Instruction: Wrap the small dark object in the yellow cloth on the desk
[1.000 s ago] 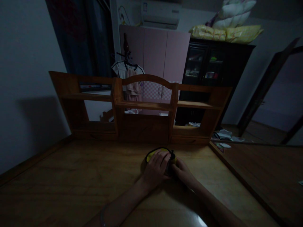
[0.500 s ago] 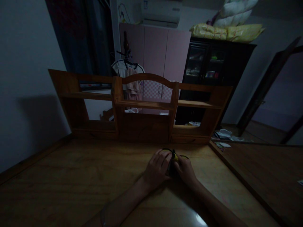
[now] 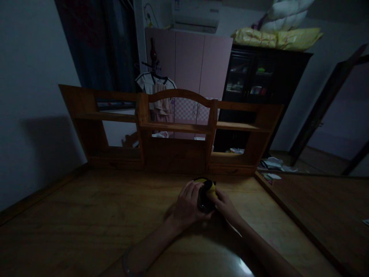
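Note:
Both my hands hold a small black-and-yellow object (image 3: 205,201) above the wooden desk. Its near side is dark and glossy, and a yellow part with a black edge shows along the top. The exact kind cannot be made out in the dim light. My left hand (image 3: 188,202) wraps round its left side, fingers over the top and thumb below. On the right, my right hand (image 3: 224,204) grips the yellow part between thumb and fingers. The fingers partly hide the object.
The light wooden desktop (image 3: 100,215) spreads round my hands. Along its back edge stands a wooden shelf unit (image 3: 175,154) with small drawers. A raised wooden rim (image 3: 294,215) runs down the right side, with papers and plastic bags (image 3: 272,164) beyond it.
The object has turned between my hands, so more of its dark glossy side and yellow part shows. My left hand has shifted slightly left; both hands keep their hold.

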Demonstrator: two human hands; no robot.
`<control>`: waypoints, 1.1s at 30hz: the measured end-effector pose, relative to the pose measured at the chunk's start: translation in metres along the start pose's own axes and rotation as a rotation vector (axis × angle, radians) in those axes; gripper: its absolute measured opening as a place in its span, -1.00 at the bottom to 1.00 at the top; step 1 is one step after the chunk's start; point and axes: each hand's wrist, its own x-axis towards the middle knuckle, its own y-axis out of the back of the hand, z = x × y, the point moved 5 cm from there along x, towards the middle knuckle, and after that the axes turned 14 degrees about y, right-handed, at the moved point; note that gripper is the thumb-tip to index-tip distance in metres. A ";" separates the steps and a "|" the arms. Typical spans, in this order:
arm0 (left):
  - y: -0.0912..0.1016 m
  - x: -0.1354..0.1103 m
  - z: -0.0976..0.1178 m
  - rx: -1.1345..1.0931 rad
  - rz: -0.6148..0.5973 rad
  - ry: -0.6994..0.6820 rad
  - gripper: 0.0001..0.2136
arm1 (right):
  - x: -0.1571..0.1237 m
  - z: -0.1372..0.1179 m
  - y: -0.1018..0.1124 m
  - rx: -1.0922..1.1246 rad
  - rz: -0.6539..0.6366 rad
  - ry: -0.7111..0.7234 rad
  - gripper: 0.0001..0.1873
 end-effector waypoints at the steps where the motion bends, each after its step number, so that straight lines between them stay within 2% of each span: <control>1: 0.000 0.000 0.001 0.004 -0.011 -0.007 -0.27 | -0.001 0.004 -0.003 0.105 -0.014 -0.047 -0.64; 4: 0.002 0.000 0.006 0.016 -0.020 -0.034 -0.27 | -0.003 0.012 -0.008 0.319 -0.042 -0.146 -0.62; 6: 0.004 0.000 0.009 0.022 -0.010 -0.050 -0.27 | -0.004 0.014 -0.007 0.322 -0.032 -0.154 -0.62; 19: -0.006 -0.004 0.008 0.042 -0.014 -0.145 -0.27 | -0.006 0.008 -0.001 -0.184 -0.036 0.144 -0.71; 33: -0.003 -0.005 0.009 0.030 -0.041 -0.151 -0.26 | -0.006 0.007 0.001 -0.299 0.000 0.149 -0.76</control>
